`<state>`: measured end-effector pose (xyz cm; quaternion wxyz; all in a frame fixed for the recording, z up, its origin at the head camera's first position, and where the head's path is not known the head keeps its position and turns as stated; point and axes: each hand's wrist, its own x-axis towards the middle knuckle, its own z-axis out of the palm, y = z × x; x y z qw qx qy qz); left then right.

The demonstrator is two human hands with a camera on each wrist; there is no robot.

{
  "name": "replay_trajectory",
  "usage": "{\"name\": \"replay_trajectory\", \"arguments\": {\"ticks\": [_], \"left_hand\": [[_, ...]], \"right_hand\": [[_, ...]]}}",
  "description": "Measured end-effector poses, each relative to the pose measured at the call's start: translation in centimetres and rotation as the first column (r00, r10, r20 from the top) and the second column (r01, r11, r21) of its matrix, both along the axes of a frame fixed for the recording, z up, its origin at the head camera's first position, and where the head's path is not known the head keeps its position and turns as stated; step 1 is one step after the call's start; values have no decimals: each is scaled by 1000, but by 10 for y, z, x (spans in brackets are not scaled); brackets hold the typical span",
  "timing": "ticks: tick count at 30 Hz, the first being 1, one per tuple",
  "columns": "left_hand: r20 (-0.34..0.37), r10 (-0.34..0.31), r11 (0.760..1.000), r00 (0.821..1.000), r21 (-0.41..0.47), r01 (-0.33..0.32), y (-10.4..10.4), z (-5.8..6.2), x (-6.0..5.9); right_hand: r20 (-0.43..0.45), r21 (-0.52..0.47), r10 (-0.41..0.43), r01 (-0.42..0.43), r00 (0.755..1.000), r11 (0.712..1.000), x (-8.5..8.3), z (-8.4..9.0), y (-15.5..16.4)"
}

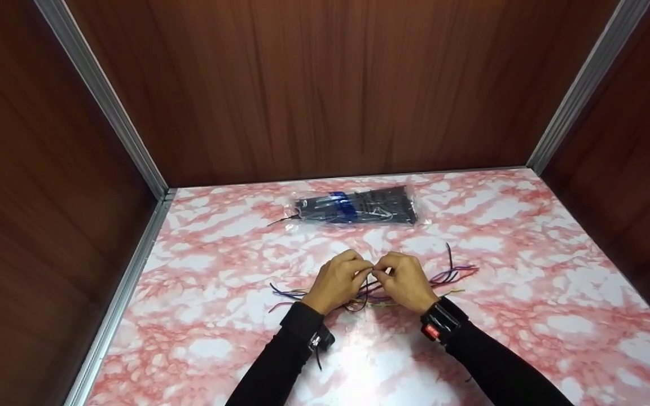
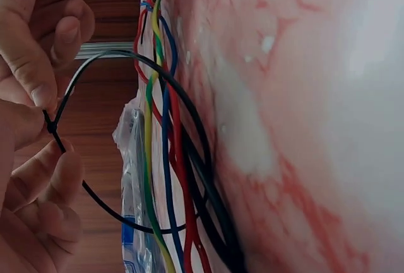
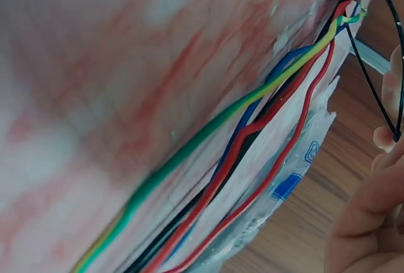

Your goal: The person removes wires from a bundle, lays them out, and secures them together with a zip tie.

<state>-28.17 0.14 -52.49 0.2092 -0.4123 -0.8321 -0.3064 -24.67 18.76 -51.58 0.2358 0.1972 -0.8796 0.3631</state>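
A black cable tie [image 2: 52, 126] forms a wide loop around a bundle of wires, apart from them on the upper side. My left hand [image 1: 333, 283] pinches the tie near its head between thumb and fingers. Right beside it, my right hand [image 1: 408, 283] pinches the tie's end, and the fingertips of both hands nearly meet. Below them lie the loose wires: a yellow-green wire [image 3: 221, 114], a blue wire [image 2: 166, 134], red wires [image 2: 178, 153] and black wires [image 2: 218, 222]. In the head view the hands hide the bundle's middle.
A clear plastic bag of black cable ties [image 1: 359, 207] with a blue label lies behind the hands, one tie poking out at its left. The marbled red-and-white tabletop [image 1: 206, 349] is bounded by brown wood panels [image 1: 325, 90] and metal profiles [image 1: 105, 101].
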Motion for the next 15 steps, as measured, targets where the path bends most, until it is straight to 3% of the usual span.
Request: {"name": "replay_trajectory", "arguments": {"ticks": [4,10,15], "left_hand": [[30,-5,1000,1000,20,4,1,2,-1],[73,20,999,997,-40,-17,0,5,-1],[115,40,997,993,-76,-32,-7,6,-2]], "right_hand": [[47,-40,6,-4,999,999,0,1,1],[54,-46,4,-1,999,999,3,0,3],[59,-118,-44,50,997,992,1,2,10]]}}
